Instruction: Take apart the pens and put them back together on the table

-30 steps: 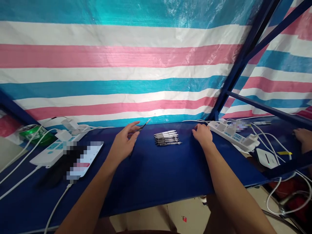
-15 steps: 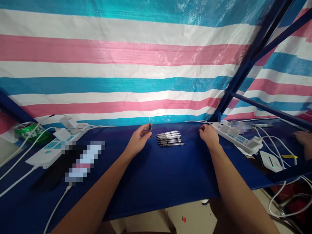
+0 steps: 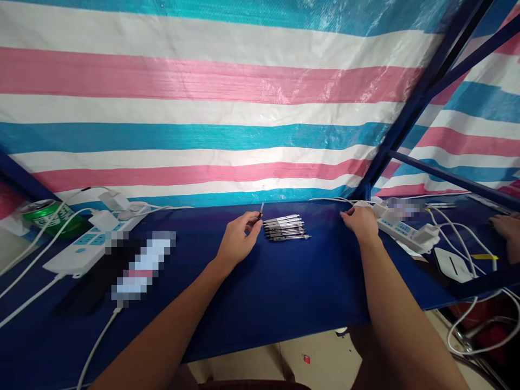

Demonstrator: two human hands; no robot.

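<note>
Wall: woven plastic tarp [image 3: 203,81], striped teal, white and pink, lightly creased, hanging behind the table [image 3: 276,303]. Second tarp [image 3: 479,97], same stripes, set at an angle on the right. Blue metal frame [image 3: 412,103]: one diagonal post, with a crossbar [image 3: 455,181] running right. Table: long, dark blue covering. Floor [image 3: 317,360]: pale tile, showing below the table's front edge, one small red speck. Light: bright patch on the tarp, centre, just above the table.

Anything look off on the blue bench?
One thing: the green aluminium drink can appears to lie on its side at the far left of the blue cloth-covered tabletop, next to the white power strip, not upright. No spill visible.
</note>
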